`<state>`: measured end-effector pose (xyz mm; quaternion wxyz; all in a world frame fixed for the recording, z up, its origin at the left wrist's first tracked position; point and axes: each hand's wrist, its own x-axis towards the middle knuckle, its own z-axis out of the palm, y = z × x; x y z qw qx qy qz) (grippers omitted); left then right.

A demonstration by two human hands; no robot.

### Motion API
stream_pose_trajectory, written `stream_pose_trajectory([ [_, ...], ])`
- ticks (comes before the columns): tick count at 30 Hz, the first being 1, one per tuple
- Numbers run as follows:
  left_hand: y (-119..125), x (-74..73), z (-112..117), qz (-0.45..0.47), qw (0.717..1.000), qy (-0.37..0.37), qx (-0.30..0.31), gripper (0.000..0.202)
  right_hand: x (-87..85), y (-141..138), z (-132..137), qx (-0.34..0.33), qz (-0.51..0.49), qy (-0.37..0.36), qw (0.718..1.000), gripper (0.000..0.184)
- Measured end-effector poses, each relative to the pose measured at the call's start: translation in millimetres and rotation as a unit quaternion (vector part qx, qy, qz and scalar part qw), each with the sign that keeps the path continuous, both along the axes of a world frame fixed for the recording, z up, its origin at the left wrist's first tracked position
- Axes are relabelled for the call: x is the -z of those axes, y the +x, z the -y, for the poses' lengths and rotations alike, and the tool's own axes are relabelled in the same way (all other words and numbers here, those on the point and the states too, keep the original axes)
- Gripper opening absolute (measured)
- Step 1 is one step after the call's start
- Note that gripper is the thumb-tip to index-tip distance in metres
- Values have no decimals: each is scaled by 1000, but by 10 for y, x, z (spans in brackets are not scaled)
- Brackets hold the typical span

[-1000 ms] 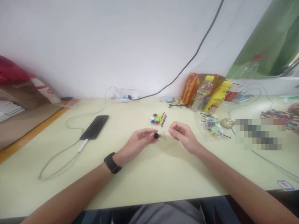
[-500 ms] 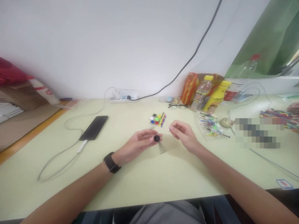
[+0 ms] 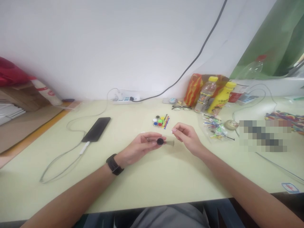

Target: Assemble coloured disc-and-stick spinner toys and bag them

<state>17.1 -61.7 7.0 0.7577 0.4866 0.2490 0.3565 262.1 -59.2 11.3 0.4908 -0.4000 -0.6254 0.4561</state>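
Note:
My left hand (image 3: 144, 144), with a dark watch (image 3: 115, 164) on the wrist, pinches a small black round piece (image 3: 160, 141) between thumb and fingers, just above the table. From it a pale, smeared shape (image 3: 169, 143) sticks out to the right; its kind is unclear. My right hand (image 3: 184, 134) is closed in a pinch to the right, apart from the black piece. Something small and whitish shows at its fingertips, too small to name. Behind the hands lie several coloured round discs (image 3: 160, 124) and thin coloured plastic sticks (image 3: 167, 122).
A phone (image 3: 96, 129) with a charging cable lies left. At the back are a power strip (image 3: 125, 98), glasses (image 3: 181, 108) and drink bottles (image 3: 220, 98). A clear bag of coloured plastic parts (image 3: 216, 128) lies right, near a pixelated patch.
The pale smeared shape at the black piece has swung from pointing down to pointing right. Both hands stay nearly in place, and the view has shifted slightly.

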Motion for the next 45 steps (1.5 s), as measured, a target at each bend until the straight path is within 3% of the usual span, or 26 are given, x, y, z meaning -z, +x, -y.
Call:
stream_pose_trajectory([
  [9,-21,6,4,-16,1000,2,22,29,-7,-5,-2,7,11,-5,1000,44],
  [29,5,34,-12,-15,1000,0,-18,20,-14,-3,10,14,21,3,1000,43],
  [40,30,44,-7,-60,997,31,-37,24,-26,-20,36,-55,16,25,998,37],
  [45,39,59,-10,-83,994,56,-45,25,-12,-1,34,-117,47,27,992,32],
])
